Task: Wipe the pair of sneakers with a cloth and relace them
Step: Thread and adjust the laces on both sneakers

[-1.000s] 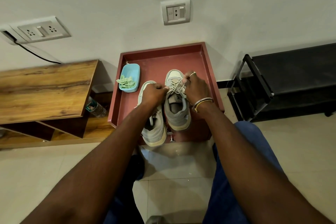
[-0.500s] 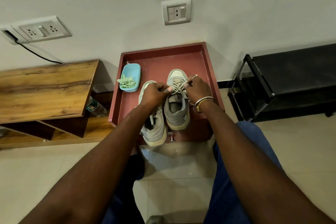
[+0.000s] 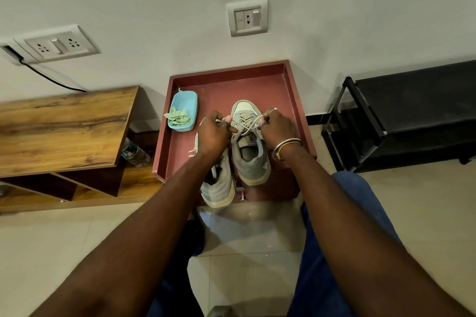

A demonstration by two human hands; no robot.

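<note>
I hold a lace end in each hand. My left hand (image 3: 212, 134) pinches one end and my right hand (image 3: 277, 127) pinches the other. Both are pulled out sideways over the sneaker on the right (image 3: 251, 159), so the lace (image 3: 248, 123) draws snug across the eyelets before tying. That sneaker stands near the middle of the red tray (image 3: 296, 100), toe to the far edge and heel towards me, which lets me work from behind as if wearing it. The other sneaker (image 3: 219, 188) lies just beside it on the left, heel over the near edge. My left wrist hides its front, so I cannot tell how far it is laced. The green cloth (image 3: 179, 117) sits in a blue tub (image 3: 184, 103) by the far left corner, out of the way, which suggests the wiping is finished.
</note>
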